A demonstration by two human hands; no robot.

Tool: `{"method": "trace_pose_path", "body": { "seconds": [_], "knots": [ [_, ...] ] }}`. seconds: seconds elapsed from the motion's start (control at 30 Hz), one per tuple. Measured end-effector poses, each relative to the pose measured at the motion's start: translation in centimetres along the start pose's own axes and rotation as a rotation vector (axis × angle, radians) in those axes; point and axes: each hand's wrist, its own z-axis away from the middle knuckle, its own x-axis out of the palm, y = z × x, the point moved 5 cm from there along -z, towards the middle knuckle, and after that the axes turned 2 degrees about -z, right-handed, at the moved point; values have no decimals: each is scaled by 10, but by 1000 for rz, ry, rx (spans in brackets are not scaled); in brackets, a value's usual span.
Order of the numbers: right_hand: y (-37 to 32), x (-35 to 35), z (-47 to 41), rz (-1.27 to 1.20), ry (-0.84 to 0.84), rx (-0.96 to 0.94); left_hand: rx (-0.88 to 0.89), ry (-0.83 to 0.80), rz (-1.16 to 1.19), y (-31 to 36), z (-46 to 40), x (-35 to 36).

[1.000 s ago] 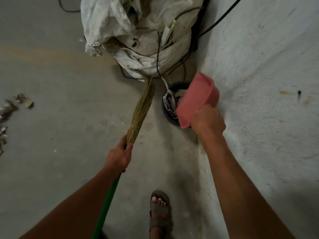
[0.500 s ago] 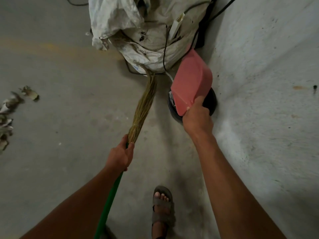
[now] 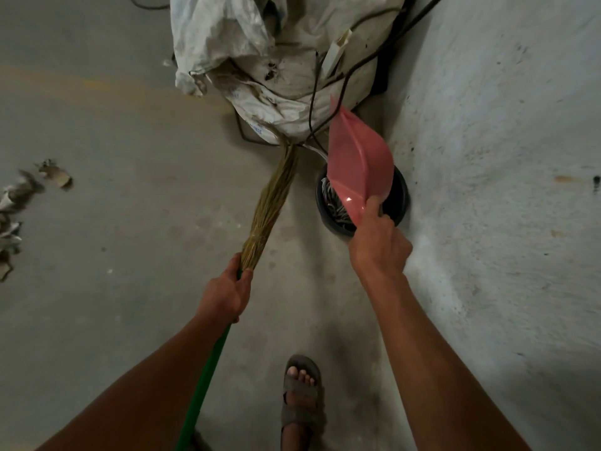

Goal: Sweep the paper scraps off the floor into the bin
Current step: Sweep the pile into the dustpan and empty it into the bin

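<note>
Pink plastic dustpan (image 3: 356,167), gripped at its base by the right hand (image 3: 379,247), tilts over the round black bin (image 3: 398,203) at 1 o'clock; left hand (image 3: 226,292) grips the green-handled straw broom (image 3: 271,209); torn paper scraps (image 3: 19,209) lie at 9 o'clock on the grey concrete floor (image 3: 97,141)

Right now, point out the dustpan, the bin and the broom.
dustpan (image 3: 356,170): head view, on the middle of its pink underside.
bin (image 3: 399,203): head view, on the dark rim at its right side.
broom (image 3: 273,206): head view, on the straw bristles, above the left hand.
</note>
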Motion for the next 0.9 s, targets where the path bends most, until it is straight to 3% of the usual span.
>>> {"method": "trace_pose_path", "body": {
  "seconds": [0.37, 0.9],
  "knots": [
    [24, -3, -5, 66, -26, 125, -12, -3, -21, 1, -1, 8],
    [9, 38, -43, 111, -161, 74, -15, -15, -13, -5, -1, 13]
  ]
}}
